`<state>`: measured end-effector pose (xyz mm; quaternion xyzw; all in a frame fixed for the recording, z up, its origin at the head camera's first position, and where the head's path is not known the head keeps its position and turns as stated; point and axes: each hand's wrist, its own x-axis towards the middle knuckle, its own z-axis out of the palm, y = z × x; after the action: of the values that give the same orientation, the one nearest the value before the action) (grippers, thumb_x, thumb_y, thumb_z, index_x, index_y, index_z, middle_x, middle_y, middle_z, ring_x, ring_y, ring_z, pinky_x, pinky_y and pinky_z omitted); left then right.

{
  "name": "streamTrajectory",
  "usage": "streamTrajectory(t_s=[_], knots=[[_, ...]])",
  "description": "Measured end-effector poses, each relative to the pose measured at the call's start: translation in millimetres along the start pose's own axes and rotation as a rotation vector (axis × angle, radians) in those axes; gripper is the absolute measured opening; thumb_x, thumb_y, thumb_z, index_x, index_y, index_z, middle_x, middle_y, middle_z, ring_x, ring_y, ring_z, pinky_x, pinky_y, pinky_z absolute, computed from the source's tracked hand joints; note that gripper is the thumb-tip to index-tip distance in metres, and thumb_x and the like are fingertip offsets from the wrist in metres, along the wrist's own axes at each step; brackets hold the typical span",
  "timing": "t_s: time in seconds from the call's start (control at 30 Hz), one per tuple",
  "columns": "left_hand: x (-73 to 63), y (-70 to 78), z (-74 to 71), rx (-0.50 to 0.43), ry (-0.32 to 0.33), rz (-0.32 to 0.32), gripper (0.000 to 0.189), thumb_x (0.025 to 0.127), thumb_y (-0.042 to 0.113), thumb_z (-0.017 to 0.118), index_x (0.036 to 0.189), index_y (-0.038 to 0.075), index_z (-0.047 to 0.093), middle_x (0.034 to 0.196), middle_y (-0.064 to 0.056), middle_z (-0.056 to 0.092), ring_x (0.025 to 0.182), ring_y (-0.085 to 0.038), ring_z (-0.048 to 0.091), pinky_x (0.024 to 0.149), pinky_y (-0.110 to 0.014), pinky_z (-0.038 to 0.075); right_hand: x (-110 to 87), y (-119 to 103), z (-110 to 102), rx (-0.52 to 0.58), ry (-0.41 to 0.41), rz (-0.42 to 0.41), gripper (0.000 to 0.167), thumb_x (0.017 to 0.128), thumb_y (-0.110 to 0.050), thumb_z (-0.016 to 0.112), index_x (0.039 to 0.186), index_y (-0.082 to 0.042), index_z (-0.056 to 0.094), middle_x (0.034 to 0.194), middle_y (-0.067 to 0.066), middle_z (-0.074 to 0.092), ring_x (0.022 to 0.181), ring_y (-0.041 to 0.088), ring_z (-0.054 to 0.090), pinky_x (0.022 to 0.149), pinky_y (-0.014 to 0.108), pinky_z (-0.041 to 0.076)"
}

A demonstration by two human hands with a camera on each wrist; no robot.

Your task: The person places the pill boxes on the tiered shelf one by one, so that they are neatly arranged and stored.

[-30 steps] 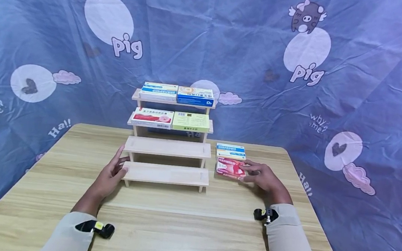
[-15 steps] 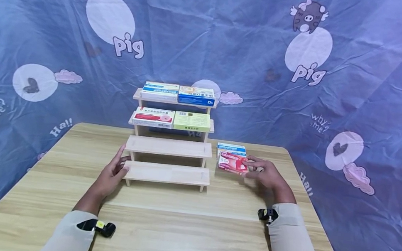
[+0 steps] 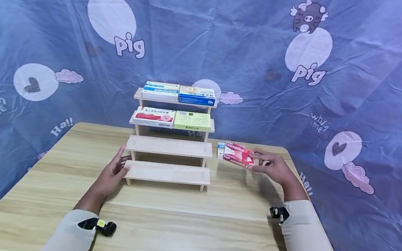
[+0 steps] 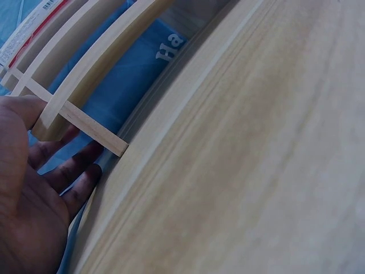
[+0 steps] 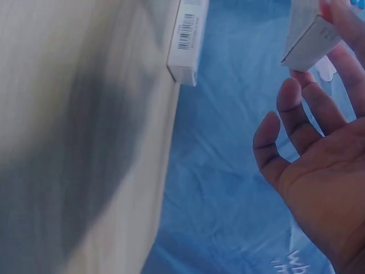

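A red medicine box (image 3: pixel 239 154) hangs tilted above the table's right side, pinched at its right end between the thumb and fingers of my right hand (image 3: pixel 272 168). In the right wrist view its white end (image 5: pixel 313 43) shows between the fingertips. Behind it lies a blue-and-white medicine box (image 3: pixel 220 150), mostly hidden by the red one. My left hand (image 3: pixel 110 175) holds the left end of the wooden tiered shelf (image 3: pixel 166 173), the thumb on the lowest board and the other fingers beside and below it, as the left wrist view (image 4: pixel 43 188) shows.
On the top tier sit a white-and-blue box (image 3: pixel 160 90) and a blue vitamin box (image 3: pixel 197 95). The second tier carries a red-and-white box (image 3: pixel 154 116) and a green box (image 3: pixel 192 121). A blue printed cloth (image 3: pixel 212 30) hangs behind the wooden table (image 3: pixel 172 239).
My right hand has lifted the red box off the table and moved it up and to the right, tilting it. It now covers most of the blue-and-white box. My left hand stays at the shelf.
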<state>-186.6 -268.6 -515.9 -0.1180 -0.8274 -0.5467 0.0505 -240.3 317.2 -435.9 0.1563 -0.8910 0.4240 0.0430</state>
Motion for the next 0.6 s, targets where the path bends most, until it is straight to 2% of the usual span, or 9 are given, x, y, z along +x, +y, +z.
streamTrajectory(t_s=[0.1,0.3,0.43,0.6], knots=[[0.2,0.1,0.3,-0.009,-0.003,-0.007,0.079,0.117,0.019,0.051,0.177,0.036,0.001,0.168,-0.032,0.044,0.151,-0.054,0.049,0.099,-0.002,0.040,-0.7,-7.5,-4.0,0.011,-0.012,-0.005,0.050,0.087,-0.011,0.092,0.134,-0.002,0.077,0.158,0.028,0.059,0.127,0.026,0.059,0.082,0.023,0.048],[3.0,0.9,1.3,-0.015,-0.007,0.015,0.079,0.117,0.017,0.050,0.178,0.031,0.001,0.167,-0.032,0.044,0.146,-0.054,0.053,0.098,-0.006,0.046,1.2,-25.2,-9.3,0.024,-0.047,0.007,0.052,0.087,-0.012,0.092,0.137,-0.006,0.077,0.163,0.025,0.055,0.099,0.010,0.058,0.074,0.024,0.049],[2.5,-0.5,1.4,-0.017,-0.003,0.018,0.080,0.117,0.015,0.050,0.178,0.029,0.001,0.166,-0.034,0.045,0.145,-0.054,0.053,0.097,-0.006,0.046,2.8,-40.2,-8.1,0.019,-0.067,-0.006,0.051,0.088,-0.015,0.093,0.136,-0.009,0.078,0.162,0.024,0.056,0.098,0.013,0.057,0.075,0.027,0.049],[0.9,-2.0,1.1,-0.028,-0.007,0.020,0.080,0.117,0.014,0.049,0.178,0.030,0.000,0.166,-0.034,0.045,0.144,-0.055,0.053,0.098,-0.006,0.046,7.0,-55.1,-3.9,0.025,-0.086,-0.048,0.050,0.085,-0.016,0.095,0.132,-0.008,0.080,0.161,0.024,0.057,0.115,0.023,0.062,0.083,0.029,0.051]])
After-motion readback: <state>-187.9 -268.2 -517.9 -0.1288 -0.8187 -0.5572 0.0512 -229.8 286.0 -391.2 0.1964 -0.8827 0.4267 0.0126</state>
